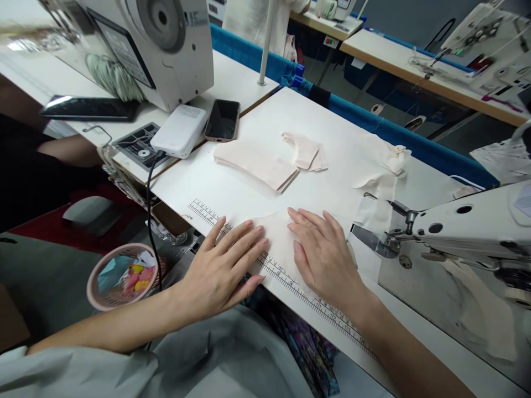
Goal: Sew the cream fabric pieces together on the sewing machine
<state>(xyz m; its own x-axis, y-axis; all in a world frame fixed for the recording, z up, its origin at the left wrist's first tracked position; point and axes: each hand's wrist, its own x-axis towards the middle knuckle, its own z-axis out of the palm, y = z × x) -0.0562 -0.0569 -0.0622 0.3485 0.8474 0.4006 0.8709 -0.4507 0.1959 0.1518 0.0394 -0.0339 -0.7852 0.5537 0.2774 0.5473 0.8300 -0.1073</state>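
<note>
A pale fabric piece (276, 226), nearly the colour of the tabletop, lies flat near the table's front edge. My left hand (228, 260) rests on its left side, palm down with fingers stretched out. On its right side lies my right hand (323, 251), fingers extended and slightly apart. A printed ruler scale (307, 296) runs along the edge below both hands. Beyond them are a stack of pale pink cut fabric (255, 163) and a smaller curved fabric piece (306, 150). The sewing machine (468, 221) stands right of my right hand, with pale fabric around its needle area.
A phone (223, 120) and a white power bank (179, 131) with a black cable lie at the left. Behind them stands another sewing machine (166, 50). A pink basket (120, 276) of scraps is on the floor. A person's arm (70, 149) shows at far left.
</note>
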